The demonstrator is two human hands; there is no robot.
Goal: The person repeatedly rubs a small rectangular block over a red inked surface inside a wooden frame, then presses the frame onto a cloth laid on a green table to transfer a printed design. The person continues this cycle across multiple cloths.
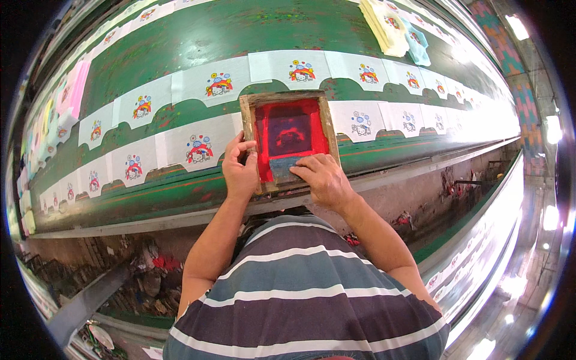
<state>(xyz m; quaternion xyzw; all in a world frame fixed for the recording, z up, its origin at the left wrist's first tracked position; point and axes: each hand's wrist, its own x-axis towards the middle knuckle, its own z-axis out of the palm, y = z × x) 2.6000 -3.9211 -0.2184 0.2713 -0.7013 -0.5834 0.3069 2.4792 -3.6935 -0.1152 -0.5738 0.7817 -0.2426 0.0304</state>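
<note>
A wooden-framed printing screen [329, 135] lies over the near row of white fabric pieces at the green table's edge. Red ink [263, 135] borders its dark mesh, where a rainbow-like shape shows. My left hand [240, 168] is closed on the frame's left side. In my right hand [324, 180] is a blue-grey squeegee [282, 168], resting at the near end of the mesh inside the frame. Left of the screen, a white fabric piece [198, 144] carries a full-colour cartoon print; to its right, another piece [360, 122] has a print without the red.
The green table [162, 48] stretches far to both sides, with a second row of printed pieces [300, 69] behind. Yellow fabric [387, 30] and light-blue fabric [417, 42] lie at the back. A metal rail [138, 227] runs along the near edge; another table [480, 258] stands behind at right.
</note>
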